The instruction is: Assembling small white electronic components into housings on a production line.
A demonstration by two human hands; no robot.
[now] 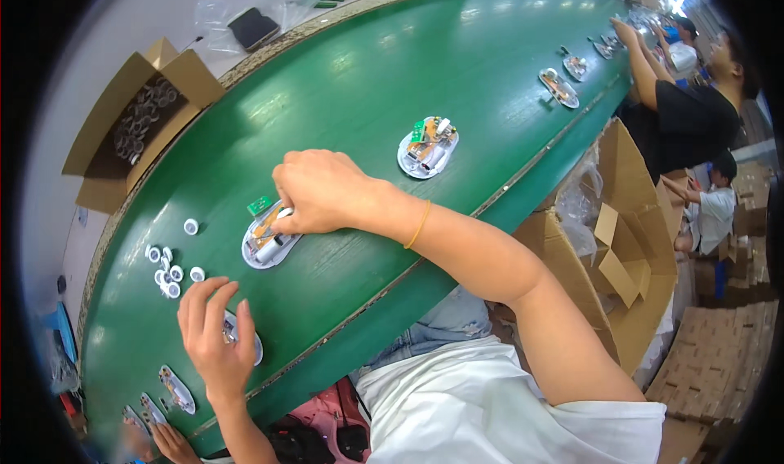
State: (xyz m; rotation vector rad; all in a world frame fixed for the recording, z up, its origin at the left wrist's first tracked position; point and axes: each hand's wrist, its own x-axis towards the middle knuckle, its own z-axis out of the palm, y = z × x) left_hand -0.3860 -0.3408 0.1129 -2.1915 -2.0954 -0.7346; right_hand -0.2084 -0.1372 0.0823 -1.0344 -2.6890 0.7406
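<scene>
My right hand (pixel 322 190) reaches over an oval white housing (pixel 260 252) lying on the green belt. Inside it sit electronic parts, wires and a silver cylinder, with a small green circuit board (pixel 259 207) at its far edge. Thumb and fingers are pinched together at a white part in the housing; what exactly they grip is hidden. My left hand (pixel 216 333) hovers with its fingers apart and nothing visible in them, partly covering another housing (pixel 258 348). Beyond its fingertips lie several small white rings (pixel 169 273), some in a loose pile. A similar housing (pixel 428 155) rests to the right.
An open carton of white rings (pixel 145 125) stands along the far left edge. More housings (pixel 559 88) lie farther right and at lower left (pixel 177 389). A large open carton (pixel 608 252) is beside the belt at right. Co-workers (pixel 690 105) sit along it; another person's hand (pixel 171 441) shows at lower left.
</scene>
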